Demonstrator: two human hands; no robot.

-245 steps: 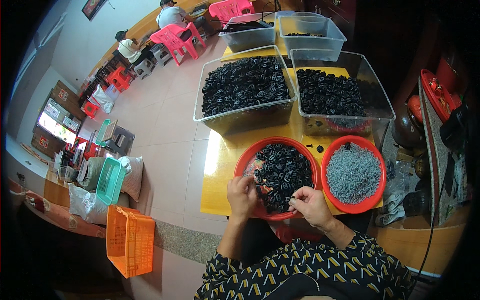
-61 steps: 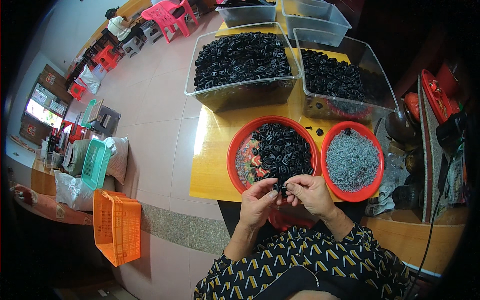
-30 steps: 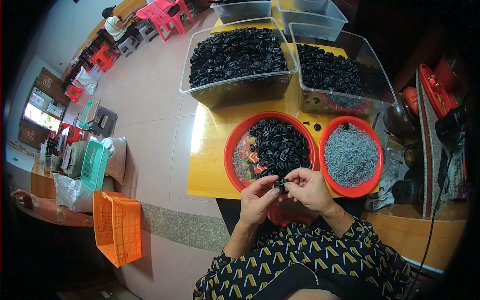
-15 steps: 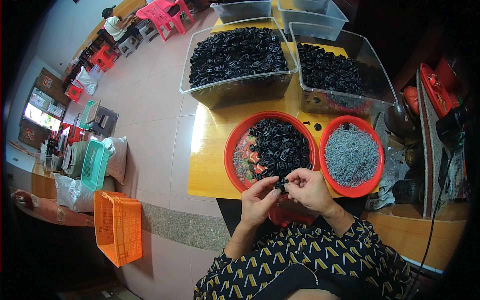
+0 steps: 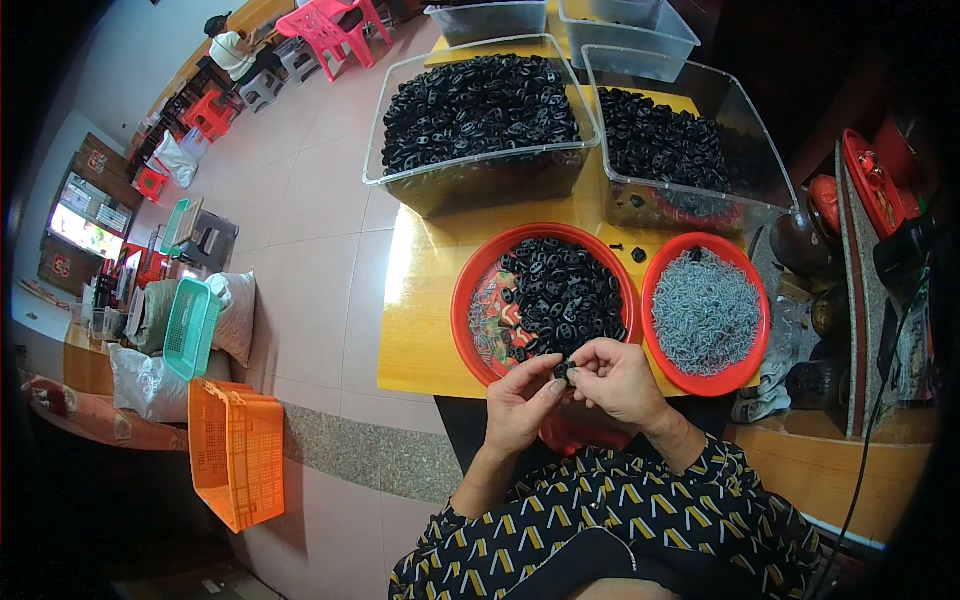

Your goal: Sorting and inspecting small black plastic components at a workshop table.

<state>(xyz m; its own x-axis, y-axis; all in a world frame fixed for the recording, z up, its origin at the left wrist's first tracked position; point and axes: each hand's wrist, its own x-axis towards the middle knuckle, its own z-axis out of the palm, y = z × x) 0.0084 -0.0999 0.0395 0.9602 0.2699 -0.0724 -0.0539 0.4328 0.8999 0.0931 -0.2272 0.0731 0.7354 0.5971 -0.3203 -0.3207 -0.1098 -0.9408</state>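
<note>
Between my fingertips, at the near edge of a red basin, is a small black plastic part [image 5: 563,371]. My left hand [image 5: 517,402] pinches it from the left with thumb and forefinger. The closed fingers of my right hand [image 5: 622,386] press on its right side; whether they also grip a screw is hidden. The red basin [image 5: 461,305] just beyond holds a heap of black oval parts with holes [image 5: 566,290] and some loose screws at its left. To the right, a second red basin [image 5: 650,335] is filled with silvery screws [image 5: 708,310].
Clear plastic bins [image 5: 480,165] with more black parts stand farther back on the yellow table [image 5: 415,345]. One black piece [image 5: 638,255] lies between bins and basins. An orange crate [image 5: 235,450] is at left on the floor. Across the room sits a person [image 5: 235,55].
The black part has turned slightly between my fingertips. Both hands stay in nearly the same place, and the whole view has shifted a little.
</note>
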